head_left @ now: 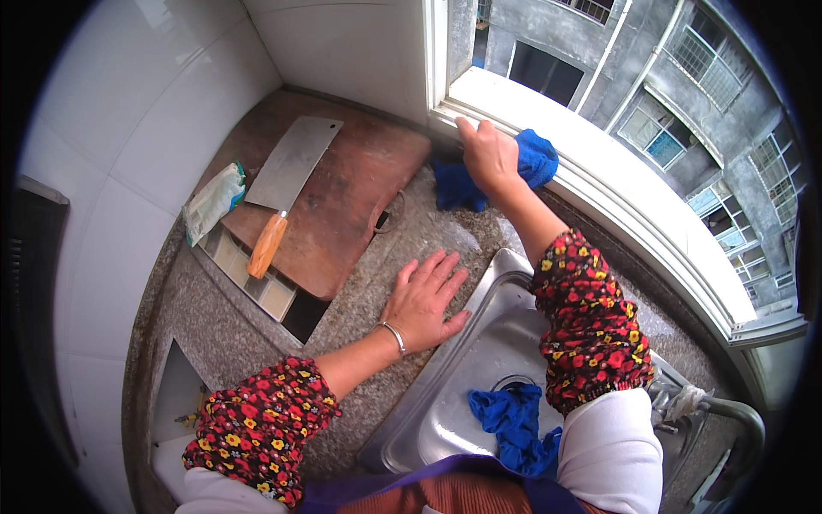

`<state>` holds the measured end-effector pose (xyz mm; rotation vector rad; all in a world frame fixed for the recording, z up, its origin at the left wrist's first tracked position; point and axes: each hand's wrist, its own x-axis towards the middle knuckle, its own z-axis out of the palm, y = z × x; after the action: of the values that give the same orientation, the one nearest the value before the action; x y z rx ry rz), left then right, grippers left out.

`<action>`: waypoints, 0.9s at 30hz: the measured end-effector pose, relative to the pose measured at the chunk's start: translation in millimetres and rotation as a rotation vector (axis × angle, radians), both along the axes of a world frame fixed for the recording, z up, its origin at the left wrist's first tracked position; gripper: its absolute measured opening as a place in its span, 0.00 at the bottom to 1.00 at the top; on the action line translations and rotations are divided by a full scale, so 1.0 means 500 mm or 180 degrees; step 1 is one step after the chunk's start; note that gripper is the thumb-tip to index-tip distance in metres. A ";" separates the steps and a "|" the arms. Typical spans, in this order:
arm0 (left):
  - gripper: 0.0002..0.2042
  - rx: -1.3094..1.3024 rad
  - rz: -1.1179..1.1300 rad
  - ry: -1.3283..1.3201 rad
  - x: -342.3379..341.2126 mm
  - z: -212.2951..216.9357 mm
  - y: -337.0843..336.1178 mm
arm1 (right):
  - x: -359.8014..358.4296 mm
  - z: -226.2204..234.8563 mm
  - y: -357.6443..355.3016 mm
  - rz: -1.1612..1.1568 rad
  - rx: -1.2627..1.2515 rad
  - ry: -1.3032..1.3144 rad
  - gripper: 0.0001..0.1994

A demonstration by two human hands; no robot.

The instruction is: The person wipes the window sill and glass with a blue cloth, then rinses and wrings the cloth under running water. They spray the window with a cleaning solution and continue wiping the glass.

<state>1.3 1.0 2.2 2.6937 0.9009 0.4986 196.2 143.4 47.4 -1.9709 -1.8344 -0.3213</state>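
My right hand (491, 158) is closed on a blue cloth (538, 159) at the white window frame (591, 193). Part of the cloth hangs down onto the stone counter below the frame. My left hand (425, 298) lies flat on the speckled counter (377, 321), fingers spread, holding nothing. It rests between a wooden cutting board and the steel sink (449, 398). A second blue cloth (518, 424) lies crumpled in the sink by the drain.
A cleaver (295, 163) with a wooden handle lies on the cutting board (342, 197), the handle over its near edge. A plastic packet (214, 201) sits at its left. A faucet (728, 407) stands at the right. Tiled walls border the left; the window is open.
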 end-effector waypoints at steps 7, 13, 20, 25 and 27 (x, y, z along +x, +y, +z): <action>0.27 0.0006 0.0000 -0.0050 -0.002 -0.002 -0.003 | 0.031 0.008 0.029 -0.0014 -0.0093 0.0263 0.10; 0.28 0.0002 0.0010 0.0033 0.000 -0.002 -0.001 | 0.095 0.047 0.051 -0.0136 0.0275 0.1338 0.10; 0.28 -0.0012 -0.0014 0.0067 0.000 -0.001 -0.001 | 0.080 0.044 0.051 -0.0264 -0.0152 0.0323 0.10; 0.28 0.0021 0.0014 0.0032 -0.001 -0.003 -0.001 | 0.072 0.027 0.059 0.0139 0.0176 0.0901 0.10; 0.28 0.0018 0.0000 0.0026 -0.001 -0.002 -0.001 | 0.078 0.020 0.072 0.0344 0.0036 0.1026 0.10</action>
<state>0.9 0.3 1.0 2.7027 0.9031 0.4914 235.2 179.3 57.5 -1.7859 -1.7153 0.0200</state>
